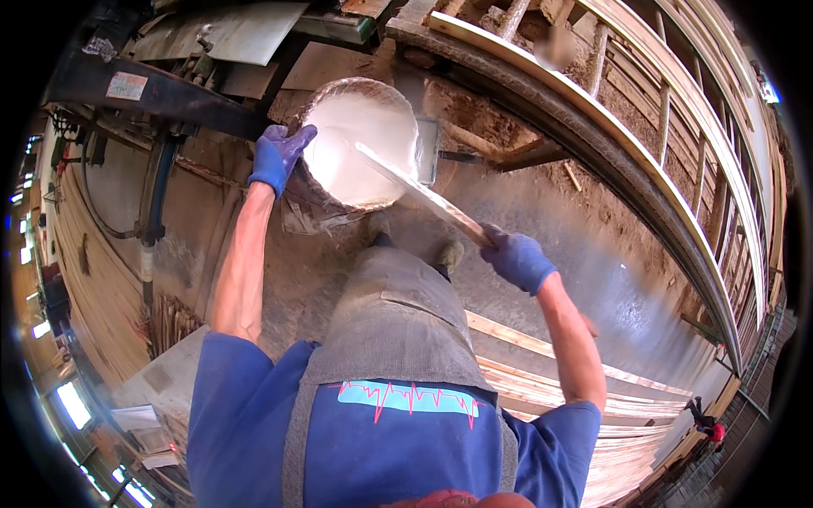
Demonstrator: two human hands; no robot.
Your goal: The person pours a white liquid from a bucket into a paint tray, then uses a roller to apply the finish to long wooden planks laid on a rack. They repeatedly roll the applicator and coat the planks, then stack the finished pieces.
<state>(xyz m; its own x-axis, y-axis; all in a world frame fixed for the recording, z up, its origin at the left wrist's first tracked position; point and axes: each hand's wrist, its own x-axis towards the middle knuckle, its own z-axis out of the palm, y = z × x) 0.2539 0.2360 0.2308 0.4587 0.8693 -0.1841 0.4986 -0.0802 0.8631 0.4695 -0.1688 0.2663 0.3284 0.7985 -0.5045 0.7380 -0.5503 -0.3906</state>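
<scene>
In front of me stands a round bucket point(315, 196) with a crusted rim, holding a smooth white liquid point(349, 140) that could be glue or paint. My left hand point(278, 158), in a blue and purple glove, grips the bucket's left rim. A long wooden stick point(436, 203) is coated white toward its far end, which lies over the white liquid. My right hand point(519, 261), in a blue glove, is closed round the near end of this stick, to the right of the bucket.
A dark metal machine beam point(182, 102) runs at the upper left. A long wooden frame rack point(584, 93) curves along the right. Stacked planks point(542, 381) lie low right, more boards point(97, 279) at left. A grey scale-like plate point(428, 152) adjoins the bucket. Far right is another person point(707, 421).
</scene>
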